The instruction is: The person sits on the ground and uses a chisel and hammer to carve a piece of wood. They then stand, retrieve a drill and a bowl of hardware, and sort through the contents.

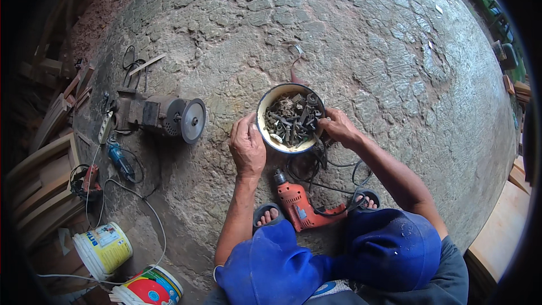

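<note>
Between my two hands is a round cream bowl point(263, 114) with a dark blue rim. Dark bolts, screws and other small metal pieces point(293, 124) fill much of it. My left hand point(247, 146) is closed on the bowl's left side, fingers at the rim. On the opposite side my right hand point(337, 125) grips the rim, its thumb just over the inner edge. Below the bowl, a red-orange power drill point(302, 206) lies on the ground between my sandalled feet, its black cord point(316, 172) looped beside the bowl.
At left stands a grinding machine point(152, 114) with a round disc point(193, 121). Near it lie a power strip point(105, 127) and a blue power tool point(119, 159). Two paint buckets point(104, 248) sit lower left. Curved wooden pieces point(45, 186) line the left edge; a board point(499, 231) is at right. The ground is rough and cracked.
</note>
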Action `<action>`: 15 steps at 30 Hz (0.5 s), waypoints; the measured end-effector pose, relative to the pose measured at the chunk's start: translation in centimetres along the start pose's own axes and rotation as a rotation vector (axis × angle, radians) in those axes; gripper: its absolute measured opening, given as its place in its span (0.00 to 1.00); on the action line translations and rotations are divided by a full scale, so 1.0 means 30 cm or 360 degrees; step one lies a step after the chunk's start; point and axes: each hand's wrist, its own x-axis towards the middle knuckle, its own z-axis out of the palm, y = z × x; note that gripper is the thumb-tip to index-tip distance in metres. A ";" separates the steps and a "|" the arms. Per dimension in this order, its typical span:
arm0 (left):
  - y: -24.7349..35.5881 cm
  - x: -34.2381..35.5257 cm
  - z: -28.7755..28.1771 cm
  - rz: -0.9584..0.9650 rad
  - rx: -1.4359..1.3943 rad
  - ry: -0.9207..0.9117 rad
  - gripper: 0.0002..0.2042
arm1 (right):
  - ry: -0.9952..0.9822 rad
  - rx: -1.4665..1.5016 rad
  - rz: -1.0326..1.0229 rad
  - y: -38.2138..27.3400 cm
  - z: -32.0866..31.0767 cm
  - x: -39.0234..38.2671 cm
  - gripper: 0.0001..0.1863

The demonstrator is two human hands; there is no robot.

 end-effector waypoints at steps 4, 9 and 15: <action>0.023 0.086 0.054 0.0286 0.0424 -0.0577 0.09 | 0.0021 -0.0015 -0.0072 -0.004 0.004 -0.001 0.16; 0.005 0.087 0.147 0.0469 0.0873 -0.0679 0.05 | 0.0079 -0.0217 -0.0209 -0.002 0.009 0.007 0.16; -0.080 0.066 0.088 0.0021 0.0421 -0.0439 0.05 | 0.0071 -0.0150 -0.0192 0.000 0.008 0.011 0.16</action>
